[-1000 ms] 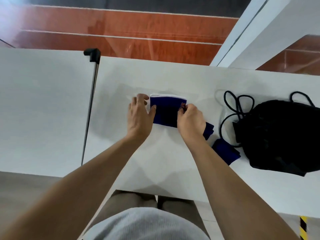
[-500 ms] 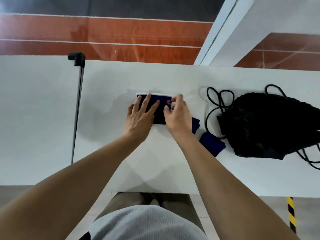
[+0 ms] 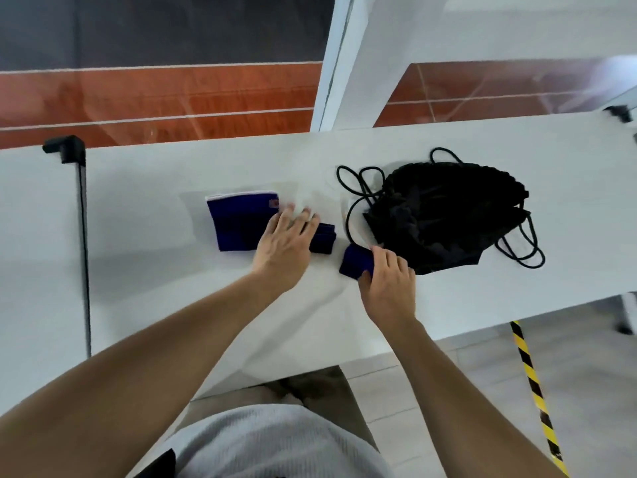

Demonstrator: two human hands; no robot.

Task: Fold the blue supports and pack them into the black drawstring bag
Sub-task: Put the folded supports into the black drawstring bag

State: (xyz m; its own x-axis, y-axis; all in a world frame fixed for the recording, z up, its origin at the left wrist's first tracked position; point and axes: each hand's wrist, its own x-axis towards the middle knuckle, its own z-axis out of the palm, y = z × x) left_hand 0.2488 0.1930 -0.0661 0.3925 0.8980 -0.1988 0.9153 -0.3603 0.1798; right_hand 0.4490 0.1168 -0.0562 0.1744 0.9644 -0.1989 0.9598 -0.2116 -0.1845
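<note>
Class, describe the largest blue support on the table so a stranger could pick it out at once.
Start at the black drawstring bag on the white table and look left, past two small dark blue pieces. The large blue support lies flat there, beyond the left hand. Alone among them, it has a white top edge.

A: How much of the small blue support (image 3: pixel 322 238) by the left hand (image 3: pixel 283 250) can you see?

B: Only its right end; the fingers (image 3: pixel 299 223) cover the rest.

A: And the one under the right hand (image 3: pixel 388 282)?

B: The hand hides the near half of that support (image 3: pixel 355 263). Whether it is gripped or only touched, I cannot tell.

A: The big folded support (image 3: pixel 238 222)?

B: Its right corner sits under the left hand, and the red tag (image 3: pixel 273 203) is too blurred to read.

A: The worktop (image 3: pixel 155 201)?

B: Cut off at both side edges.
</note>
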